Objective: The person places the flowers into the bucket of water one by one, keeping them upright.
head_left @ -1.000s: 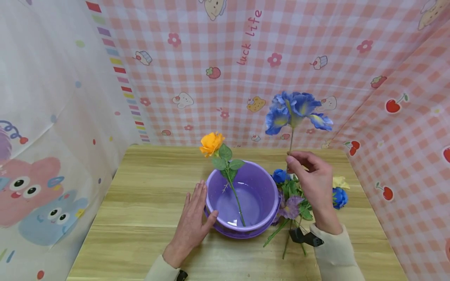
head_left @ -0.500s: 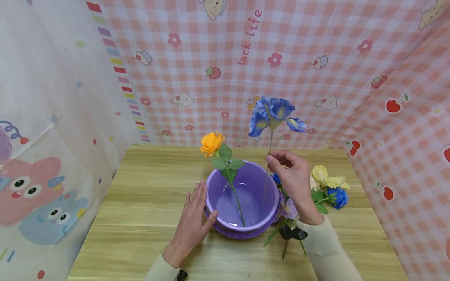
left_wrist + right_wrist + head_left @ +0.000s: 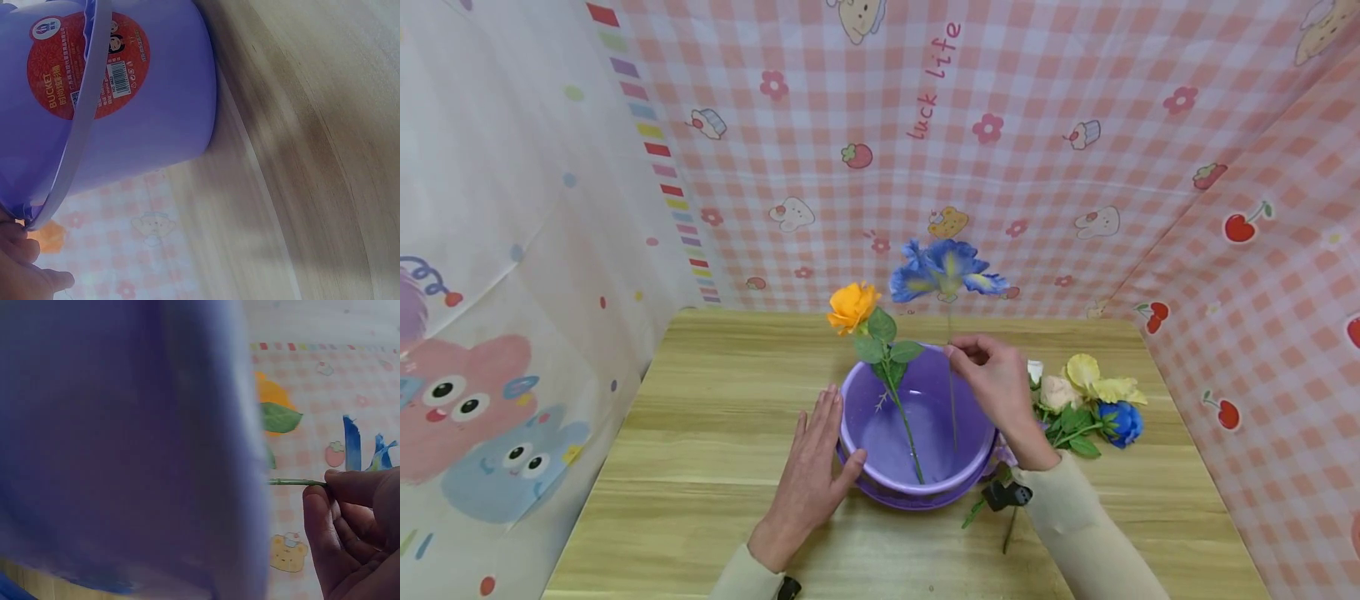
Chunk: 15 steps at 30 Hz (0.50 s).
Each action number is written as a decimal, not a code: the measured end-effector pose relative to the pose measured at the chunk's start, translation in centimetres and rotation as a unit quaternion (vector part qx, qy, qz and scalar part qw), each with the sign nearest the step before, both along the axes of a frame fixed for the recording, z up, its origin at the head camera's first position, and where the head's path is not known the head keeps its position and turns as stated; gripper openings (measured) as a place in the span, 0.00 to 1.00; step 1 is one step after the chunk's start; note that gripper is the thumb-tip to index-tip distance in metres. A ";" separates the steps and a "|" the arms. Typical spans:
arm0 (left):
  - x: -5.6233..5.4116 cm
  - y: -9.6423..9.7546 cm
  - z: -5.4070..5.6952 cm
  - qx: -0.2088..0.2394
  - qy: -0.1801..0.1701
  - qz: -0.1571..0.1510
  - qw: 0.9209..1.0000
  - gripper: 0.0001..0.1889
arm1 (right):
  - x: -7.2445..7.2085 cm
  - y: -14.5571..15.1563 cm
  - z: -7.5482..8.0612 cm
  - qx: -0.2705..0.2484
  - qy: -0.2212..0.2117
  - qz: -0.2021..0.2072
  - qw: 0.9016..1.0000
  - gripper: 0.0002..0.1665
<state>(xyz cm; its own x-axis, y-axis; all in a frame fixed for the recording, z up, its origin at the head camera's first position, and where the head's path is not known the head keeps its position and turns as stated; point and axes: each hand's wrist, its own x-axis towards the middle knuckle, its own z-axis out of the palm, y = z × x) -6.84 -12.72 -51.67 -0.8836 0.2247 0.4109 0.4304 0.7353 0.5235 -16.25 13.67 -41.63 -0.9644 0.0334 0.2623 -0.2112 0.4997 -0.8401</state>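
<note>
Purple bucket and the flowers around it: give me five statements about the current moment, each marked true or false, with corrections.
1. The right hand pinches the blue fabric-like flower with yellow-streaked petals by its stem. True.
2. The left hand grips a flower. False: its fingers are extended at the side of the round purple plastic bucket.
3. The pale yellow flower with broad petals lies to the right of the bucket. True.
4. The orange rose-like flower with green leaves lies outside the bucket. False: the orange rose-like flower leans in the bucket, its lower end inside.
5. The roundish label printed BUCKET is green. False: it is red.
</note>
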 end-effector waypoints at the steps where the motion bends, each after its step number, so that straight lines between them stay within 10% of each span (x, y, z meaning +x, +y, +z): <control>1: 0.0 0.0 0.0 0.000 0.001 0.000 1.000 0.42 | -0.1 -0.1 -0.1 0.009 -0.001 -0.001 1.000 0.10; 15: 0.0 0.0 0.0 0.006 0.003 -0.001 1.000 0.42 | -0.9 -1.3 -1.7 0.132 -0.027 0.039 0.990 0.06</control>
